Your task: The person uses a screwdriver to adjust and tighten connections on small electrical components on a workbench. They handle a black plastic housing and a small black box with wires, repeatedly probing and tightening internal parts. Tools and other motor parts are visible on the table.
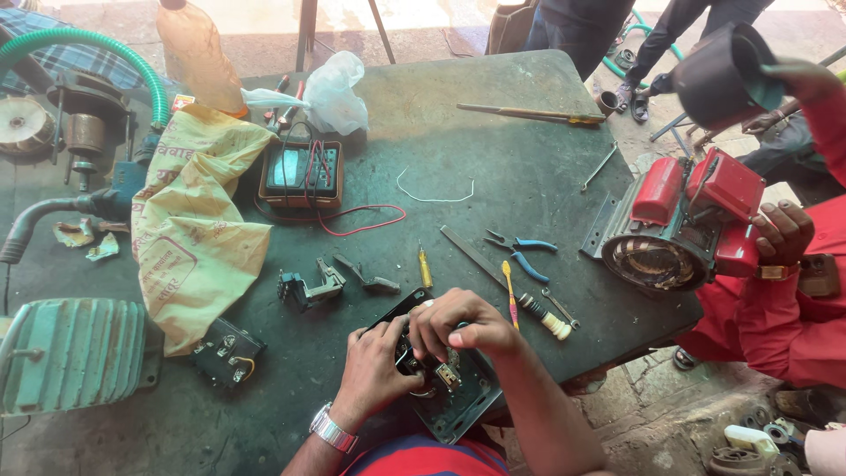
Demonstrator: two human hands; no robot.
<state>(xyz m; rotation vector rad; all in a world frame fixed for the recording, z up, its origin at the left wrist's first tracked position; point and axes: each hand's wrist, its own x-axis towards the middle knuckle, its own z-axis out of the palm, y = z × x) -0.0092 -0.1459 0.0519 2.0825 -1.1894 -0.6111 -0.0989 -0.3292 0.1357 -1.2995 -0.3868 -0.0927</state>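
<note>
Both my hands work on a dark metal switch box (458, 407) at the table's near edge. My left hand (377, 363), with a metal watch at the wrist, grips the box's left side. My right hand (460, 322) is curled over the top, fingers pinched on a small part inside it. Wires and a small metal terminal show under my fingers. What my right fingertips hold is hidden.
On the dark table (493, 141) lie blue-handled pliers (522, 253), screwdrivers (509, 291), a multimeter (302, 172) with red leads, a yellow bag (189, 220) and black brackets (308, 286). A person in red at the right steadies a red motor (679, 225) and lifts a black cover (724, 75).
</note>
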